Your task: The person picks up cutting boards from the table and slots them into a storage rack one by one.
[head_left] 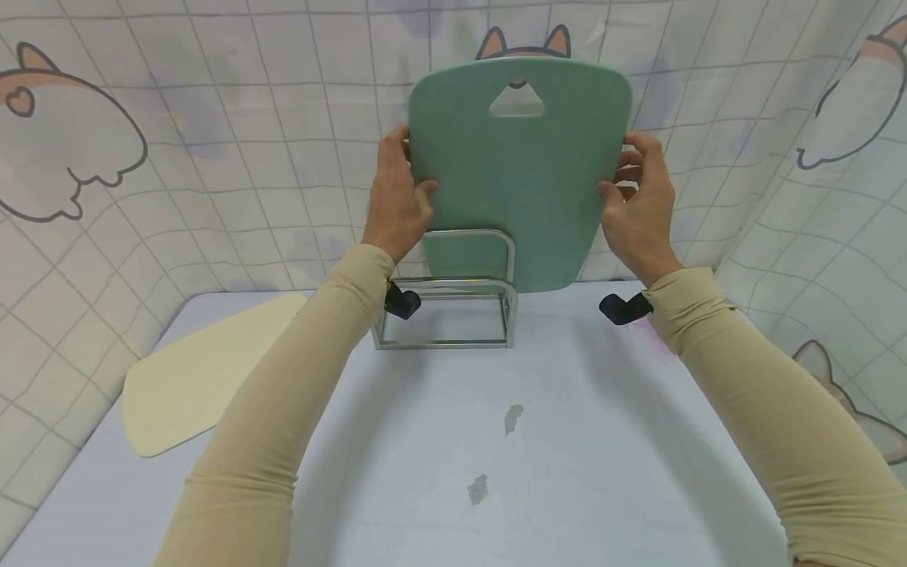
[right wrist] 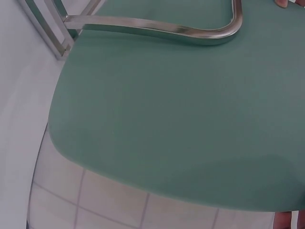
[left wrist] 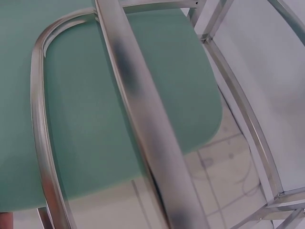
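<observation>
A green cutting board (head_left: 524,165) with a triangular hole near its top stands upright, held between both hands. At its left edge, my left hand (head_left: 400,189) grips it, thumb on the front and fingers behind. My right hand (head_left: 641,197) pinches the opposite edge the same way. The board's lower left part is behind the upright loop of a metal rack (head_left: 512,315). In the left wrist view, rack bars (left wrist: 143,114) cross in front of the board (left wrist: 90,105). The right wrist view shows the board's lower part (right wrist: 157,119) extending past the rack loop (right wrist: 209,33).
A cream cutting board (head_left: 205,370) lies flat on the white table (head_left: 567,472) at the left, partly behind the left sleeve. Something pink (head_left: 655,335) shows beside the right wrist. A tile-patterned curtain (head_left: 283,134) with cartoon animals surrounds the table's back and sides.
</observation>
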Tool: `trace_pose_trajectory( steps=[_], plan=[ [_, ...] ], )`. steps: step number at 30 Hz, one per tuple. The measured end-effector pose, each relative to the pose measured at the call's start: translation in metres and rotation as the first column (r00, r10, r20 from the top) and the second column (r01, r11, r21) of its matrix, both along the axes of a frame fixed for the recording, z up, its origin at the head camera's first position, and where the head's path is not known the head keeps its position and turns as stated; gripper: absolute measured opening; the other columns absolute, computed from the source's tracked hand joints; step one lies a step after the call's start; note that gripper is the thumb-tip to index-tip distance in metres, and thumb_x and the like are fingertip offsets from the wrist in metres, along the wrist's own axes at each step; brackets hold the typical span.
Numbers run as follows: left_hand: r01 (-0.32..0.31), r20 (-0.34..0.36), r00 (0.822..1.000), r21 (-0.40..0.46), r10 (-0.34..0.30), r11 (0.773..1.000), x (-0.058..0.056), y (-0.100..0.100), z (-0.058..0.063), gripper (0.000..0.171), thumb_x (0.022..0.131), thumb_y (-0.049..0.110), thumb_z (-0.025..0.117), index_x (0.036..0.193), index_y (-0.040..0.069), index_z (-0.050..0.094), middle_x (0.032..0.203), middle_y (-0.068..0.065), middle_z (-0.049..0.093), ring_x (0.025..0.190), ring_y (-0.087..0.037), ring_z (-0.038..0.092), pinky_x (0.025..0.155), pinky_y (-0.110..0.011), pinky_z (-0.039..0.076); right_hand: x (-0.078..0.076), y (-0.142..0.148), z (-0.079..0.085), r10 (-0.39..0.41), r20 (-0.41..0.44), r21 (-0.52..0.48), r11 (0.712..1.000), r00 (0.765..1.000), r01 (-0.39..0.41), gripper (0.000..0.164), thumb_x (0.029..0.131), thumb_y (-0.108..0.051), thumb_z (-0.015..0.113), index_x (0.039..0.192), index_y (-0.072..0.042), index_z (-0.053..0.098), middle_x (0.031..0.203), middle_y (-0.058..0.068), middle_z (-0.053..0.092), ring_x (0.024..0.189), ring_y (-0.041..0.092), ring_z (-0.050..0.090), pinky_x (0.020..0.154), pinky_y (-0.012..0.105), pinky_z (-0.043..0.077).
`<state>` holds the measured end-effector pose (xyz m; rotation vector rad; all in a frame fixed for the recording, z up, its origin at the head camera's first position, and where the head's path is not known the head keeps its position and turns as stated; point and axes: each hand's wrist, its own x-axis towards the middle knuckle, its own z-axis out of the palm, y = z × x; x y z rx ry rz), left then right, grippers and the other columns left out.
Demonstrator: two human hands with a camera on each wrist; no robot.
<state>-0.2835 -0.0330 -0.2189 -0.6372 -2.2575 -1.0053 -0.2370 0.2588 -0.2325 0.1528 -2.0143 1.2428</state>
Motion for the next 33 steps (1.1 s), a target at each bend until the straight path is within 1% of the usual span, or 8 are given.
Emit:
trace_pose_trajectory(
  steps=[6,13,22,27,30,33],
  plan=[
    [0.006,0.004,1.000,0.005,-0.006,1.000,0.001,-0.003,-0.001,0.061,0.100,-0.001,0.061,0.151,-0.001,0.029,0.138,-0.023,0.044,0.124,-0.033,0.047,0.105,-0.043,0.047,-0.001,-0.003,-0.002,-0.003,-0.002,0.005,1.000,1.000,0.003,0.058,0.093,0.014,0.053,0.140,-0.019,0.053,0.107,-0.015,0.053,0.096,0.006,0.055,0.079,0.017,0.048],
    [-0.001,0.008,1.000,0.005,0.001,1.000,0.000,-0.007,-0.003,0.061,0.100,-0.001,0.060,0.152,-0.001,0.029,0.138,-0.023,0.044,0.124,-0.033,0.047,0.103,-0.043,0.048,-0.001,-0.006,-0.003,0.002,0.000,0.022,1.000,1.000,-0.002,0.058,0.093,0.014,0.052,0.141,-0.020,0.052,0.109,-0.013,0.053,0.097,0.006,0.055,0.080,0.017,0.048],
    [-0.011,-0.001,1.000,-0.017,0.011,1.000,-0.001,-0.012,-0.003,0.059,0.100,-0.001,0.060,0.151,-0.001,0.029,0.138,-0.023,0.043,0.124,-0.033,0.046,0.104,-0.043,0.048,-0.001,-0.010,-0.002,0.010,0.006,0.016,1.000,1.000,-0.010,0.059,0.093,0.014,0.053,0.141,-0.020,0.053,0.108,-0.014,0.052,0.098,0.008,0.056,0.080,0.016,0.048],
    [-0.012,-0.002,1.000,-0.016,0.012,1.000,0.000,-0.014,-0.003,0.059,0.100,-0.001,0.059,0.150,-0.001,0.029,0.137,-0.023,0.044,0.123,-0.034,0.046,0.104,-0.044,0.048,-0.002,-0.012,-0.003,0.004,0.004,0.019,1.000,1.000,-0.004,0.058,0.093,0.014,0.053,0.141,-0.020,0.053,0.109,-0.011,0.054,0.097,0.007,0.056,0.080,0.016,0.048],
    [-0.024,-0.002,1.000,-0.018,0.024,1.000,0.000,-0.014,-0.003,0.058,0.100,-0.001,0.059,0.150,-0.001,0.029,0.136,-0.023,0.044,0.123,-0.034,0.046,0.104,-0.043,0.048,-0.002,-0.012,-0.003,0.007,0.007,0.031,0.999,1.000,-0.008,0.058,0.094,0.013,0.054,0.142,-0.021,0.052,0.111,-0.008,0.055,0.098,0.006,0.056,0.081,0.016,0.049],
    [-0.015,0.005,1.000,-0.020,0.015,1.000,0.000,-0.012,-0.002,0.058,0.101,-0.002,0.058,0.150,-0.001,0.028,0.136,-0.023,0.044,0.123,-0.033,0.047,0.105,-0.042,0.048,0.000,-0.010,-0.003,-0.003,0.003,0.042,0.999,1.000,0.002,0.058,0.094,0.012,0.054,0.142,-0.021,0.052,0.112,-0.008,0.056,0.097,0.006,0.055,0.081,0.016,0.048]
  ],
)
